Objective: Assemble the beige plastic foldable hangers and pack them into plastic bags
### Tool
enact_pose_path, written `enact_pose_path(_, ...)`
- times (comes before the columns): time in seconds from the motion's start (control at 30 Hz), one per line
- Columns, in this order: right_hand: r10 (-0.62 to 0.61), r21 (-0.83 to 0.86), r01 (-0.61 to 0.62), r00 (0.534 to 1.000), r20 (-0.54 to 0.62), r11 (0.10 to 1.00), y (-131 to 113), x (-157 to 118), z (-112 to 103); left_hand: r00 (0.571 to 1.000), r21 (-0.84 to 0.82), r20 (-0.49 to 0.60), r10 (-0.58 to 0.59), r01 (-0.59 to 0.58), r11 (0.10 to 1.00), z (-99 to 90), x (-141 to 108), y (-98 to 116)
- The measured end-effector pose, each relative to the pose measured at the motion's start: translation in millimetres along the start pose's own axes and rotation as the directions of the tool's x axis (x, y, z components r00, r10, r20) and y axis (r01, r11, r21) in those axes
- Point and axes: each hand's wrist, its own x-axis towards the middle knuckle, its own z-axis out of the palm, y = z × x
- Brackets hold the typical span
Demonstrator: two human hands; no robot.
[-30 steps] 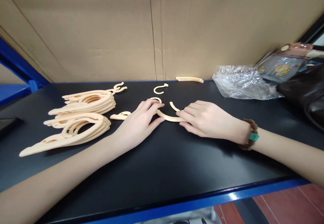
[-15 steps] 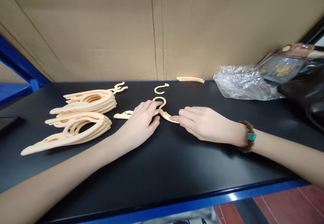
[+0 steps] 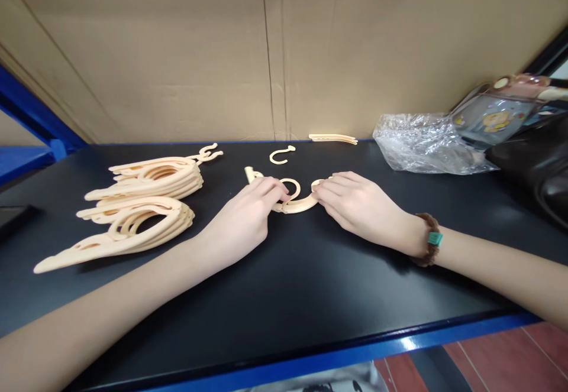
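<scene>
**Cream hanger (image 3: 302,206) gripped from both sides over the bench (image 3: 310,291)**

The left hand (image 3: 252,211) reaches in palm down, its bent fingers closed on the hanger's left part; the right hand (image 3: 359,200), in a brown wristband (image 3: 426,241), curls its fingers shut around the right end. Between them a curved arm and a round hook (image 3: 298,190) show (the rest is covered by the hands). The bench is black and smooth with a blue near edge, backed by creased cardboard (image 3: 177,55); red floor tiles (image 3: 501,356) show at near right. At left, smooth curved hangers (image 3: 106,249) lie in two stacks. A loose hook (image 3: 285,161) and slim strips (image 3: 332,139) sit at the far side, left of crinkled clear plastic (image 3: 421,143).
</scene>
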Motion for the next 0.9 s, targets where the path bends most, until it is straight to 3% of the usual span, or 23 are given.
enact_pose_path(0.17, 0.029, 0.088, -0.025, 0.999, -0.038, 0.996, 0.1, -0.5, 2.4, 0.995, 0.013, 0.006, 0.102, -0.102, 0.995, -0.9, 0.0, 2.4)
enact_pose_path(0.33, 0.016, 0.051, -0.014, 0.999, -0.049, 0.999, 0.6, -0.8, 1.5, 0.985, 0.014, 0.048, 0.164, -0.165, 0.986, -6.1, 0.0, 4.6)
enact_pose_path(0.9, -0.016, 0.135, 0.017, 1.0, -0.008, 0.991, 2.3, -0.9, 4.4, 0.971, -0.08, 0.075, 0.226, -0.22, 0.972, -6.1, 0.5, 11.0)
